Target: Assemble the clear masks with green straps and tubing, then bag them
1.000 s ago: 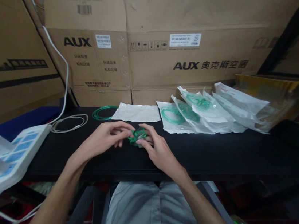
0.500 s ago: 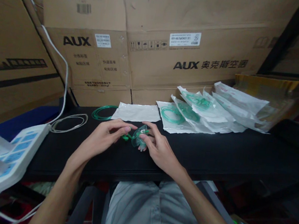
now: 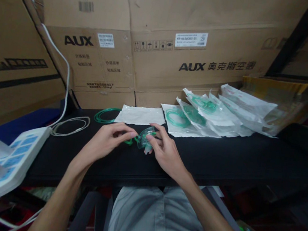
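Observation:
Over the black table, my right hand [image 3: 163, 144] grips a clear, green-tinted oxygen mask [image 3: 144, 140] between thumb and fingers. My left hand [image 3: 113, 138] is beside it on the left, thumb and forefinger pinched on the mask's green strap [image 3: 136, 139]. More of the green strap [image 3: 128, 141] hangs below the left fingertips. Behind my hands lies a flat white packet [image 3: 141, 116]. A coil of green tubing [image 3: 105, 115] rests at that packet's left end, partly beneath it.
White-backed pouches with green tubing [image 3: 178, 118] lie overlapped at the back right. A power strip [image 3: 20, 162] with plugged-in adapters and a coiled pale cable [image 3: 71, 125] are on the left. Large cardboard boxes [image 3: 160, 67] wall off the back of the black table [image 3: 222, 158].
My right hand has shifted slightly right with the mask. The left thumb and forefinger have come together on the green strap, which now spans between hand and mask.

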A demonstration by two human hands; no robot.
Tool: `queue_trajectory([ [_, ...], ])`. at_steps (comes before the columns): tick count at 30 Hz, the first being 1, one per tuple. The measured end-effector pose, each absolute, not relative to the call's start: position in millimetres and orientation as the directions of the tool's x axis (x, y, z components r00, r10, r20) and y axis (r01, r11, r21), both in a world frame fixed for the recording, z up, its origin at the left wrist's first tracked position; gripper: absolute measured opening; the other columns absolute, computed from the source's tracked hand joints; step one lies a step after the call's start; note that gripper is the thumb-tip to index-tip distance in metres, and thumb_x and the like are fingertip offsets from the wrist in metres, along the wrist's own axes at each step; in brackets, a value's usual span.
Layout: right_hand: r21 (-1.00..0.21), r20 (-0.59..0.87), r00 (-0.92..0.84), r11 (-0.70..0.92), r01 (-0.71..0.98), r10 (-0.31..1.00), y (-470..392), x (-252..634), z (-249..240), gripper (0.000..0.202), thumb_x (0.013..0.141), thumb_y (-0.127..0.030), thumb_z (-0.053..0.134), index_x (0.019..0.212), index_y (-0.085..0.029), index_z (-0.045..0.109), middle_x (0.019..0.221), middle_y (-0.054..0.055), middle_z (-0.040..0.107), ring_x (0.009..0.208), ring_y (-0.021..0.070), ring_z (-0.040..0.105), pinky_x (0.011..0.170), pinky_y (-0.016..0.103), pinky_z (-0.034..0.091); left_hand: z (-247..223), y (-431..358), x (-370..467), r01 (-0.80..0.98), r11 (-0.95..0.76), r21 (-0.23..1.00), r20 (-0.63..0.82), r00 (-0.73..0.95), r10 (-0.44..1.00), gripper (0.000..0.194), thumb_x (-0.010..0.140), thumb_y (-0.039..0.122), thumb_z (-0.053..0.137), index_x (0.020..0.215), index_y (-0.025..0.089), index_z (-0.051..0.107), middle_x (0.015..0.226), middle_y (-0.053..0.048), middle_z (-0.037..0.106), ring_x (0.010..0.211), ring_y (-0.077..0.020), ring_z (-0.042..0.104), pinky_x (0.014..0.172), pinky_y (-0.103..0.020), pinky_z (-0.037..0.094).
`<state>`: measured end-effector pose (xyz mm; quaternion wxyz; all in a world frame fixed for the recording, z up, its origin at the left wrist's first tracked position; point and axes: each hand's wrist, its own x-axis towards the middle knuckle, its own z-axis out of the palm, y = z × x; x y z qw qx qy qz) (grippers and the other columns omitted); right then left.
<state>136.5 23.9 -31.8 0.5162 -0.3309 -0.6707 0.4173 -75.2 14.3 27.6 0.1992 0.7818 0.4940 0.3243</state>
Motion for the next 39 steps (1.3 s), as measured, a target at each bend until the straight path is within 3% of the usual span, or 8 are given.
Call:
queue_trajectory([
  [11,-0.892,0.431,-0.245,0.451,0.029,0.869,23.7,136.3,-31.9,0.046,0.095,-0.041,0.056,0.136,-0.022,0.049,0.092,0.002,0.062,0.061,0.0093,0.062,0.055,0.020,0.052,27.6,15.3,-76.1,0.634,-0.486,0.602,0.318,0.368,0.874,0.030,0.095,0.047,0.059,0.100,0.022,0.077,0.093,-0.002,0.069,0.084,-0.0166,0.062,0.080,-0.027,0.044],
  [18,-0.876,0.447,-0.236,0.475,0.076,0.863,23.5,136.4,-33.1,0.046,0.095,-0.041,0.057,0.136,-0.020,0.051,0.091,0.003,0.064,0.062,0.0102,0.062,0.056,0.020,0.051,27.3,13.0,-70.5,0.622,-0.433,0.652,0.253,0.360,0.898,0.034,0.093,0.049,0.060,0.100,0.021,0.078,0.087,-0.001,0.067,0.067,-0.0127,0.054,0.063,-0.025,0.041],
  [23,-0.887,0.421,-0.235,0.452,0.097,0.876,23.5,137.1,-32.3,0.052,0.097,-0.041,0.054,0.144,-0.020,0.048,0.100,0.006,0.069,0.071,0.0137,0.068,0.062,0.022,0.054,28.3,10.2,-68.0,0.608,-0.372,0.701,0.190,0.344,0.919,0.036,0.090,0.049,0.064,0.111,0.022,0.077,0.086,-0.001,0.068,0.063,-0.0116,0.049,0.059,-0.024,0.039],
  [28,-0.871,0.390,-0.256,0.444,0.210,0.885,25.3,139.2,-31.8,0.054,0.100,-0.039,0.048,0.149,-0.015,0.047,0.081,0.003,0.073,0.065,0.0144,0.067,0.062,0.023,0.052,23.4,10.3,-65.3,0.554,-0.328,0.765,0.165,0.323,0.932,0.058,0.082,0.046,0.075,0.134,0.026,0.058,0.096,0.000,0.074,0.063,-0.0119,0.052,0.061,-0.024,0.041],
  [32,-0.857,0.377,-0.268,0.444,0.261,0.886,25.5,140.4,-31.0,0.047,0.100,-0.038,0.047,0.135,-0.011,0.063,0.084,0.007,0.076,0.063,0.0155,0.067,0.062,0.025,0.051,18.4,12.3,-61.3,0.526,-0.359,0.771,0.164,0.381,0.910,0.044,0.083,0.045,0.074,0.119,0.025,0.059,0.096,-0.001,0.075,0.068,-0.0132,0.058,0.065,-0.025,0.044],
  [36,-0.852,0.365,-0.271,0.437,0.288,0.890,25.0,140.1,-29.7,0.042,0.100,-0.036,0.047,0.130,-0.014,0.066,0.086,0.007,0.076,0.053,0.0143,0.062,0.059,0.027,0.050,16.0,13.2,-57.1,0.556,-0.381,0.739,0.147,0.418,0.896,0.031,0.086,0.044,0.070,0.107,0.023,0.066,0.096,0.000,0.073,0.064,-0.0110,0.051,0.060,-0.024,0.041],
  [39,-0.814,0.416,-0.230,0.473,0.337,0.880,26.2,139.8,-29.7,0.037,0.098,-0.036,0.050,0.124,-0.017,0.070,0.092,0.008,0.076,0.063,0.0169,0.064,0.065,0.030,0.051,15.6,13.1,-54.9,0.574,-0.392,0.719,0.153,0.419,0.895,0.028,0.087,0.043,0.068,0.106,0.023,0.069,0.089,0.001,0.071,0.060,-0.0100,0.046,0.057,-0.023,0.037],
])
